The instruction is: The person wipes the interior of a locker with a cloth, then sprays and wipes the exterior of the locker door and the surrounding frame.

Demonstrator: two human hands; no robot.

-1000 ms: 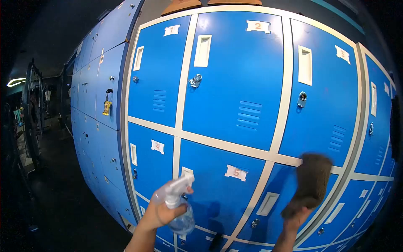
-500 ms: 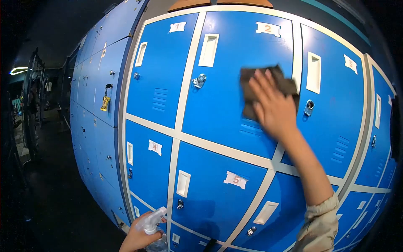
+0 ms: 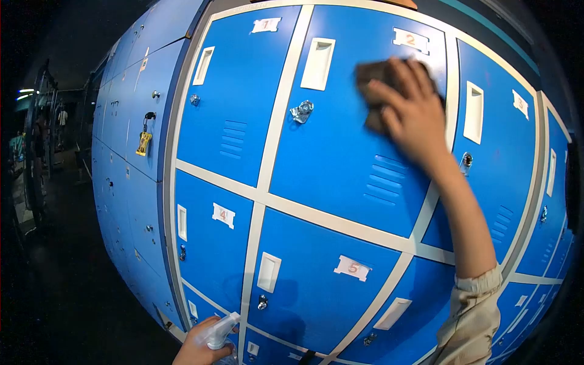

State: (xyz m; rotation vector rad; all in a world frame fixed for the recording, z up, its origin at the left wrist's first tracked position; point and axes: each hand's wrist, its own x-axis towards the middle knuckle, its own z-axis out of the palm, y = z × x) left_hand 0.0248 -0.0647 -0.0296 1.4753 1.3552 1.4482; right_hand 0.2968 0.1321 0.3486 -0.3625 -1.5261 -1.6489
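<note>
My right hand [image 3: 420, 115] presses a dark brown cloth [image 3: 378, 91] against the blue locker door marked 2 [image 3: 340, 146], just below its number plate [image 3: 410, 41]. The fingers lie over the cloth, which is blurred at its left edge. Low in view, my left hand [image 3: 204, 344] is wrapped round a clear spray bottle [image 3: 220, 331] with a translucent trigger head. The bottle's lower part is cut off by the frame. A white recessed handle [image 3: 318, 64] and a metal lock hasp [image 3: 302, 111] sit on the left side of door 2.
Door 1 [image 3: 234, 91] is to the left, door 3 [image 3: 496, 134] to the right, door 5 [image 3: 316, 280] below. Paler blue lockers [image 3: 131, 176] stand at the far left, one with a yellow tag [image 3: 143, 143] hanging. A dark aisle [image 3: 67, 261] runs beside them.
My right hand and the cloth have moved up on door 2, uncovering its vent slots. My left hand still holds the spray bottle low down. The view has shifted slightly.
</note>
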